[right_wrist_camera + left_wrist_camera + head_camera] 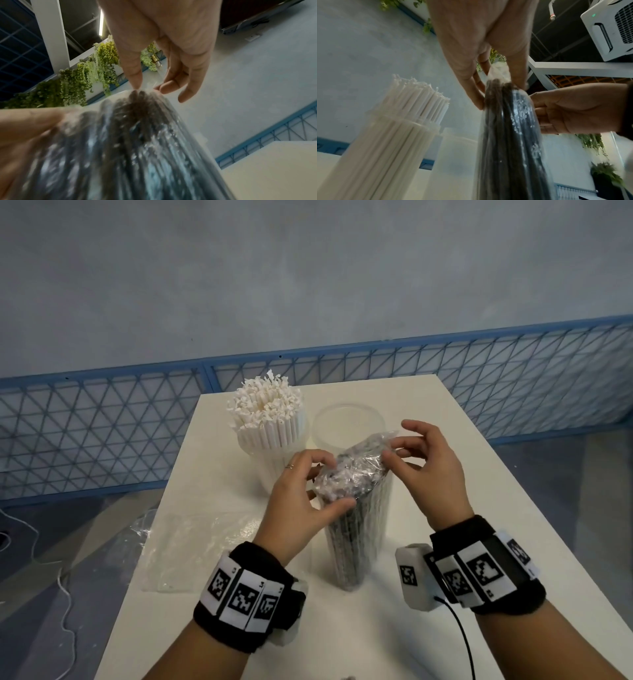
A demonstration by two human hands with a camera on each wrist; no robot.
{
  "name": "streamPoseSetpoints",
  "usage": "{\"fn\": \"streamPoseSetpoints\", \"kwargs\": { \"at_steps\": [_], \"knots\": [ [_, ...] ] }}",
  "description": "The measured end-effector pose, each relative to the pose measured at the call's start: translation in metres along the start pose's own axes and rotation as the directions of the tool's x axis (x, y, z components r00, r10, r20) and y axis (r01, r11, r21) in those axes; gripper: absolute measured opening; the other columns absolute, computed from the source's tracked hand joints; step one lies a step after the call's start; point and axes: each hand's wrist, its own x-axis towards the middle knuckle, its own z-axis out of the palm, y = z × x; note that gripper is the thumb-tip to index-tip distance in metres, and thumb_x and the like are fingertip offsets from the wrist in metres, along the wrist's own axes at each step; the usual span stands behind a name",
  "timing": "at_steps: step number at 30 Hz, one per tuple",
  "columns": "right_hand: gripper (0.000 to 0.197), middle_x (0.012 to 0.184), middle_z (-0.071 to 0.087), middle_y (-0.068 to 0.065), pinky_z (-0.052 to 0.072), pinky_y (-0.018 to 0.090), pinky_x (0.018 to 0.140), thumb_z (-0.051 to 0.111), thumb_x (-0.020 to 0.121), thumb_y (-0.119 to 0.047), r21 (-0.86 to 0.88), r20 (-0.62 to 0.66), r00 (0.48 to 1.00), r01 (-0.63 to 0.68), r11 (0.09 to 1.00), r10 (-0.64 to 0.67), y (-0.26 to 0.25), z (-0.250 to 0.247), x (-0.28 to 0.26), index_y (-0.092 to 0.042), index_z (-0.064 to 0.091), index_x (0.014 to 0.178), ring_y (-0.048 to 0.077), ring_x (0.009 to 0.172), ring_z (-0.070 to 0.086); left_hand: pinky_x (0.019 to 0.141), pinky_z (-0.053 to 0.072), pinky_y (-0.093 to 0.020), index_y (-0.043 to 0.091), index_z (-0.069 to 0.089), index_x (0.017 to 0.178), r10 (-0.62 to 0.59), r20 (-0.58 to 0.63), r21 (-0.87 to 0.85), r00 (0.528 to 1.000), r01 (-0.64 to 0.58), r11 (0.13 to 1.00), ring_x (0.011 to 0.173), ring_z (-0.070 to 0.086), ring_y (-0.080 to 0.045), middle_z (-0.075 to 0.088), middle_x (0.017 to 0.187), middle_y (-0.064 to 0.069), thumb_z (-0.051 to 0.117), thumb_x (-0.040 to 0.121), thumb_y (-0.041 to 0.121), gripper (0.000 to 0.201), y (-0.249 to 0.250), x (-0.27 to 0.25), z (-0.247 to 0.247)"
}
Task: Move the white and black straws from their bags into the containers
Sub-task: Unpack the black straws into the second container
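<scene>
Black straws [356, 529] upright in bag [352, 474], long axis vertical. Left hand [301, 501] & right hand [428, 467] both pinch bag top; empty container [347, 424] just behind.

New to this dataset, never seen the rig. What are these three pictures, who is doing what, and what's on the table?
There is no machine here: a person works bare-handed, with a tagged band and a small camera on each wrist. The wide picture comes from a head camera looking down; the other two look along each hand from the wrists.

On the white table stand white straws in a clear container, an empty container beside it, and an empty bag lying flat.

The left hand and right hand both pinch the top of the bag of black straws, which stands upright on the table.
</scene>
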Motion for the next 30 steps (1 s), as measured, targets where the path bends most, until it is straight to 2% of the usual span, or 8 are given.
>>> {"fn": "streamPoseSetpoints", "kwargs": {
  "at_steps": [5, 10, 14, 17, 20, 24, 27, 30],
  "knots": [
    [0.032, 0.081, 0.065, -0.007, 0.043, 0.004, 0.071, 0.069, 0.08, -0.011, -0.083, 0.072, 0.997, 0.016, 0.996, -0.011, -0.002, -0.001, 0.007, -0.019, 0.055, 0.107, -0.008, 0.073, 0.059, 0.081, 0.039, -0.002, 0.028, 0.049, 0.109, 0.025, 0.004, 0.107, 1.0, -0.026, 0.994, 0.104, 0.054, 0.012, 0.058, 0.114, 0.018, 0.086, 0.062, 0.016, 0.061, -0.001, -0.001, 0.011],
    [0.036, 0.078, 0.063, -0.007, 0.055, 0.036, 0.082, 0.068, 0.081, -0.009, -0.009, 0.068, 0.996, -0.058, 0.998, 0.058, -0.003, -0.004, 0.009, -0.021, 0.05, 0.111, 0.007, 0.074, 0.061, 0.083, 0.042, -0.005, 0.022, 0.052, 0.11, 0.03, -0.051, 0.114, 0.998, -0.024, 0.993, 0.101, 0.058, 0.006, 0.061, 0.11, 0.018, 0.086, 0.062, 0.014, 0.06, -0.007, 0.001, 0.011],
    [0.043, 0.101, 0.056, -0.01, 0.051, 0.014, 0.071, 0.071, 0.079, -0.013, -0.047, -0.01, 0.999, 0.036, 0.998, -0.036, -0.003, -0.002, 0.0, -0.025, 0.046, 0.111, -0.001, 0.076, 0.06, 0.082, 0.048, -0.013, 0.024, 0.05, 0.112, -0.014, -0.051, 0.087, 0.999, 0.018, 0.996, 0.098, 0.061, 0.001, 0.062, 0.108, 0.017, 0.085, 0.064, 0.014, 0.06, -0.008, 0.003, 0.008],
    [0.043, 0.112, 0.045, -0.018, 0.049, 0.014, 0.076, 0.073, 0.077, -0.02, -0.145, 0.042, 0.983, 0.183, 0.972, -0.179, 0.0, 0.007, -0.018, -0.024, 0.048, 0.112, -0.002, 0.092, 0.053, 0.082, 0.046, -0.011, 0.027, 0.048, 0.117, -0.041, 0.034, 0.083, 0.999, 0.038, 0.996, 0.098, 0.06, 0.004, 0.06, 0.109, 0.019, 0.079, 0.071, 0.008, 0.059, -0.006, 0.005, 0.005],
    [0.078, 0.127, 0.031, -0.019, 0.045, 0.015, 0.093, 0.077, 0.066, -0.043, -0.139, 0.112, 0.973, 0.219, 0.966, -0.204, 0.017, 0.011, -0.032, -0.025, 0.036, 0.13, 0.006, 0.114, 0.045, 0.081, 0.048, -0.013, 0.027, 0.052, 0.117, -0.049, 0.059, 0.035, 0.997, 0.047, 0.998, 0.097, 0.062, 0.002, 0.062, 0.111, 0.016, 0.076, 0.073, 0.005, 0.055, -0.006, 0.007, 0.002],
    [0.134, 0.149, 0.014, -0.006, 0.03, 0.04, 0.115, 0.081, 0.047, -0.061, -0.181, 0.266, 0.963, 0.018, 0.983, 0.031, 0.037, 0.021, -0.043, -0.023, -0.001, 0.146, 0.015, 0.141, 0.02, 0.082, 0.052, -0.021, 0.028, 0.056, 0.111, -0.096, -0.014, -0.056, 0.995, 0.095, 0.994, 0.097, 0.064, -0.004, 0.065, 0.108, 0.014, 0.078, 0.074, 0.009, 0.047, -0.008, 0.003, 0.01],
    [0.143, 0.153, 0.013, 0.003, 0.024, 0.044, 0.116, 0.08, 0.045, -0.06, -0.297, 0.297, 0.954, 0.042, 0.954, 0.051, 0.037, 0.029, -0.045, -0.021, -0.013, 0.146, 0.015, 0.142, 0.015, 0.077, 0.051, -0.015, 0.027, 0.055, 0.106, -0.146, -0.068, -0.106, 0.987, 0.139, 0.985, 0.093, 0.063, 0.001, 0.063, 0.105, 0.015, 0.078, 0.074, 0.01, 0.043, -0.012, -0.001, 0.016],
    [0.133, 0.148, 0.023, 0.006, 0.032, 0.045, 0.111, 0.069, 0.049, -0.063, -0.41, 0.306, 0.951, 0.101, 0.906, 0.032, 0.037, 0.031, -0.042, -0.019, -0.009, 0.147, 0.018, 0.137, 0.025, 0.078, 0.042, -0.004, 0.024, 0.055, 0.105, -0.105, -0.049, 0.093, 0.993, 0.109, 0.99, 0.095, 0.056, 0.01, 0.058, 0.111, 0.006, 0.08, 0.072, 0.015, 0.042, -0.015, -0.001, 0.011]
  ]
}}
